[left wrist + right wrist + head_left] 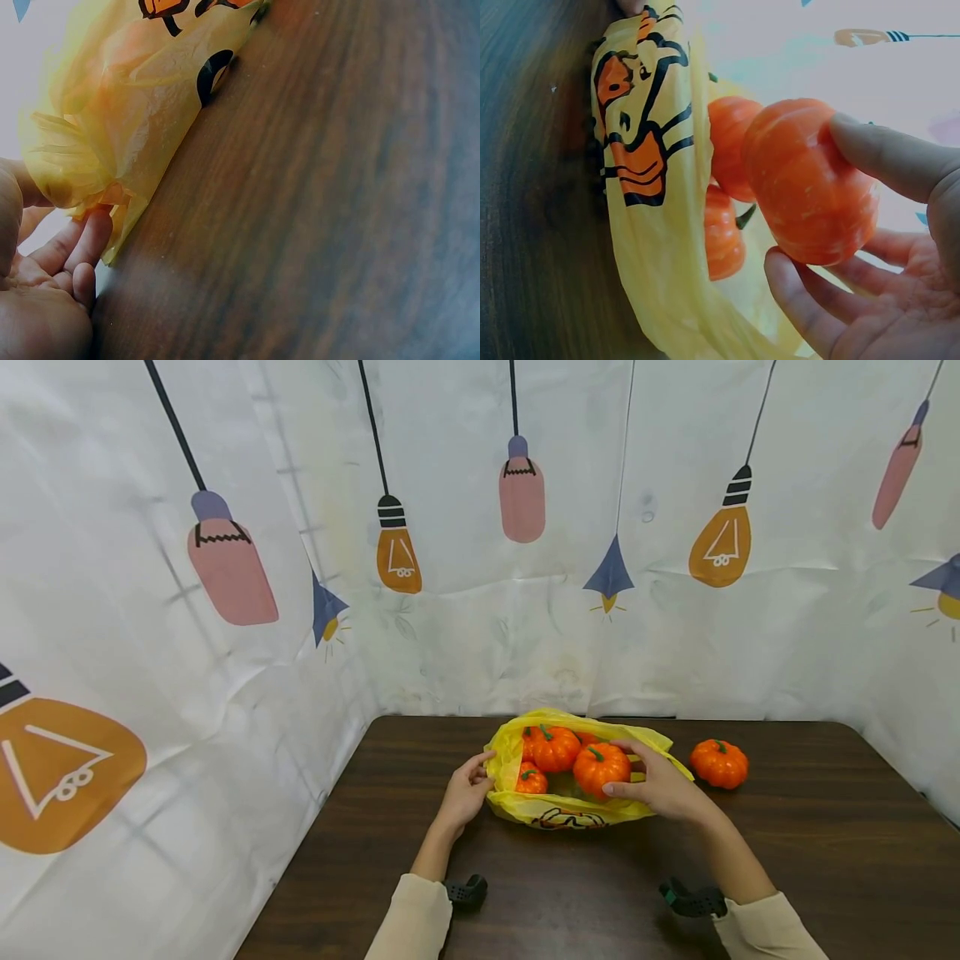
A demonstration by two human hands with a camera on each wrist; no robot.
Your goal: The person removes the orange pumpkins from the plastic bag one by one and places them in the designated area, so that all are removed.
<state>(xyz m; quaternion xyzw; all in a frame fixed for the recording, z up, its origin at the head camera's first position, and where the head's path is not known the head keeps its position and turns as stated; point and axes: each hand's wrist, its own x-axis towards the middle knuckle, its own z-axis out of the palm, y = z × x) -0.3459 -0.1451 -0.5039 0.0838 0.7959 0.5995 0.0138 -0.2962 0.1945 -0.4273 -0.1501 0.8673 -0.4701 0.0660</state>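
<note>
A yellow plastic bag [513,804] with a black and orange print lies open-mouthed on the table, with several small orange pumpkins [555,749] inside. My left hand [463,795] pinches the bag's left edge between thumb and fingers; the left wrist view shows the gathered plastic [64,169] there. Between the thumb and fingers of my right hand [666,783] is one orange pumpkin [602,768], held at the bag's mouth. In the right wrist view this pumpkin [810,184] stands in front of others partly hidden by the bag wall [660,247].
Another orange pumpkin [720,764] with a green stem sits on the dark wooden table [570,893], right of the bag. A white wall sheet [480,643] printed with lamps rises behind the table and along its left side.
</note>
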